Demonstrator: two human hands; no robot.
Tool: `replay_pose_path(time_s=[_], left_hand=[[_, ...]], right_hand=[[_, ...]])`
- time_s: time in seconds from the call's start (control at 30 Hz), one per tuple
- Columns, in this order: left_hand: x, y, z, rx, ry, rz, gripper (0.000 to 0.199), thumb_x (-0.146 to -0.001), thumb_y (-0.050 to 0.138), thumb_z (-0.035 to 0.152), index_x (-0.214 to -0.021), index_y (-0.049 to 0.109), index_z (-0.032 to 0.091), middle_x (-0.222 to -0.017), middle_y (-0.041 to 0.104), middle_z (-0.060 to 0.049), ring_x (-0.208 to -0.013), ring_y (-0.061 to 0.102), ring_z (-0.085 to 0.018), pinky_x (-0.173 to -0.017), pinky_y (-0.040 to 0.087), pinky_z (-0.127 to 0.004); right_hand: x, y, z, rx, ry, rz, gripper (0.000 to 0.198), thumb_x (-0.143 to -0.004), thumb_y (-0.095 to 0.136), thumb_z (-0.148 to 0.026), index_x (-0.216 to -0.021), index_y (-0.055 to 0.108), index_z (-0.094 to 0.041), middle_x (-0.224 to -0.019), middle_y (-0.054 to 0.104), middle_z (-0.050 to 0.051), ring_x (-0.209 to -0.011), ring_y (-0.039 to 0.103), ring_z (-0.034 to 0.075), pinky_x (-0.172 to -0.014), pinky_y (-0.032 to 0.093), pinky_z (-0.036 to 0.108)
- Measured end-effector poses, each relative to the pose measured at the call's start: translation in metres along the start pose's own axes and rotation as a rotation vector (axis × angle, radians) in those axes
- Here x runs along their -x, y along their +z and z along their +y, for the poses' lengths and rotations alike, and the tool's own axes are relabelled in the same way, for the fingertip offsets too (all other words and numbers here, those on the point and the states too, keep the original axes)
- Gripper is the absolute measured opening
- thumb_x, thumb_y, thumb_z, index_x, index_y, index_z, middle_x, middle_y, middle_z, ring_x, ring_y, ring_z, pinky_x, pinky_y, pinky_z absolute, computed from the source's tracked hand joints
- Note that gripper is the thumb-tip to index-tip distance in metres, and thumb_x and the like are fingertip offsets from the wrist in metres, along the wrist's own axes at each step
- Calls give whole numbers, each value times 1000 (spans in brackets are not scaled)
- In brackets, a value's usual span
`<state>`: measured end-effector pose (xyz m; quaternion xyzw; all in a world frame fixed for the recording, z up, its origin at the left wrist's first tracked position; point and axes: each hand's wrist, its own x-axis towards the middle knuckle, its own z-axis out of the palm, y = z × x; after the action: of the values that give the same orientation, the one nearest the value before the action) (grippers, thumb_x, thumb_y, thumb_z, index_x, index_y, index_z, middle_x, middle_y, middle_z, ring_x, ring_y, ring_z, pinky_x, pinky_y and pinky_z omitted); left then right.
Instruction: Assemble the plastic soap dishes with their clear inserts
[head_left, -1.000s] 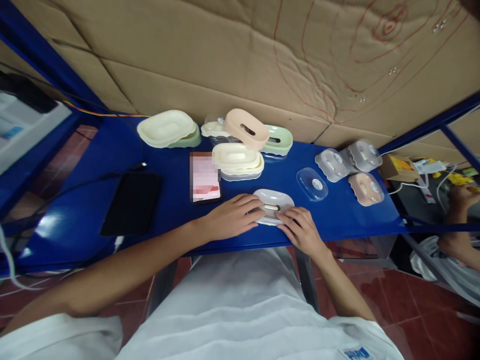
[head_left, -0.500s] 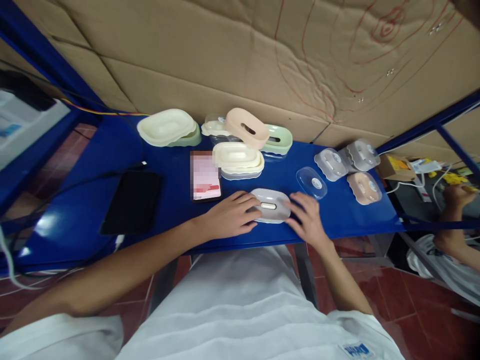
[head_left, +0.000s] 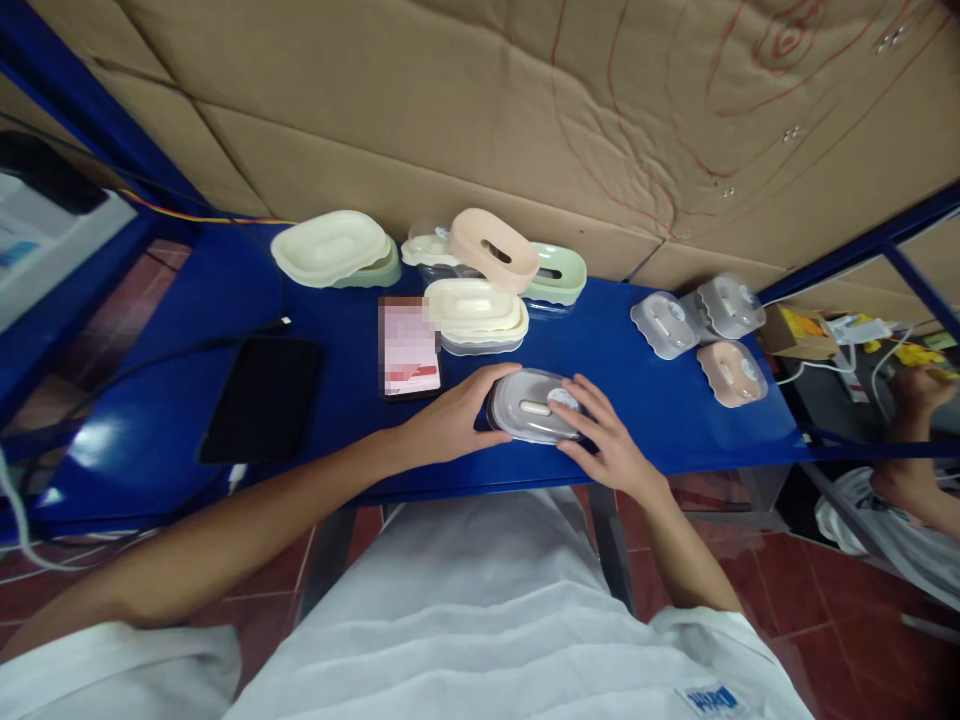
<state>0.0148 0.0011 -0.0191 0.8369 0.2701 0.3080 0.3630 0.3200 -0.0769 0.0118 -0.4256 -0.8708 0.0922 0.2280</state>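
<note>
A grey oval soap dish (head_left: 517, 408) sits near the front edge of the blue table, with a pale bar-shaped piece in its middle. A clear lid (head_left: 562, 397) with a round white sticker lies over it; whether it is fully seated I cannot tell. My left hand (head_left: 457, 410) wraps thumb and fingers around the dish's left end. On the right end, my right hand (head_left: 609, 440) rests with fingers over the lid and thumb at the near rim.
Lidded soap boxes (head_left: 664, 325) stand at the right. Behind are cream dishes (head_left: 476, 305), a peach tray (head_left: 491, 250) and a green tray (head_left: 566, 280). A phone (head_left: 409, 350) and black tablet (head_left: 259, 400) lie left. Another person's arm (head_left: 911, 420) shows far right.
The clear lid has moved from the table behind my right hand onto the grey dish. Both hands have closed in on the dish's ends.
</note>
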Motion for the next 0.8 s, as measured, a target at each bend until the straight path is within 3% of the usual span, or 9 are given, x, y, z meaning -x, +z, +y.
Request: replay_pose_path(time_s=[0.1, 0.27, 0.4, 0.53, 0.67, 0.73, 0.8], left_hand=[[1, 0, 0, -5, -3, -7, 94, -91, 85, 32, -167, 31, 27, -167, 48, -20, -153, 53, -36, -126, 47, -58], [0, -3, 2, -14, 14, -20, 87, -92, 84, 31, -165, 36, 25, -164, 52, -19, -151, 55, -35, -124, 50, -56], [-1, -4, 2, 0, 31, -33, 79, -94, 82, 32, -162, 42, 26, -160, 55, -17, -150, 56, -33, -125, 49, -55], [-1, -5, 5, -27, 27, -31, 77, -96, 79, 33, -163, 40, 27, -167, 47, -18, -156, 48, -33, -128, 46, -55], [-1, -10, 14, -103, 9, 32, 57, -103, 69, 30, -156, 48, 27, -162, 51, -14, -151, 55, -29, -127, 48, -52], [-1, -12, 19, -132, 36, 72, 45, -106, 63, 29, -150, 53, 26, -154, 57, -12, -144, 60, -26, -126, 49, -50], [0, -13, 22, -157, 72, 94, 40, -107, 60, 28, -147, 56, 25, -149, 61, -12, -140, 62, -25, -125, 51, -48]], right_hand=[[-8, 10, -10, 70, -61, -5, 65, -105, 68, -32, -166, 47, -33, -175, 41, 11, -167, 29, 38, -128, 44, 66], [-6, 15, -2, 130, -105, -5, 67, -106, 66, -30, -168, 42, -31, -173, 41, 14, -167, 26, 40, -130, 41, 67], [-5, 23, 1, 139, -105, -3, 65, -103, 71, -39, -164, 48, -32, -168, 48, 14, -166, 30, 39, -128, 44, 66], [-3, 24, 13, 135, -75, 36, 63, -101, 75, -43, -160, 53, -35, -165, 51, 11, -163, 37, 38, -125, 48, 66], [15, -8, 61, 307, 54, 282, 65, -100, 75, -42, -160, 52, -36, -164, 52, 11, -160, 41, 40, -126, 42, 70], [29, -32, 97, 444, 210, 419, 63, -101, 72, -48, -159, 54, -32, -164, 50, 15, -159, 41, 41, -127, 38, 71], [41, -55, 134, 531, 378, 471, 65, -102, 66, -59, -157, 56, -27, -166, 47, 18, -159, 39, 42, -127, 35, 72]])
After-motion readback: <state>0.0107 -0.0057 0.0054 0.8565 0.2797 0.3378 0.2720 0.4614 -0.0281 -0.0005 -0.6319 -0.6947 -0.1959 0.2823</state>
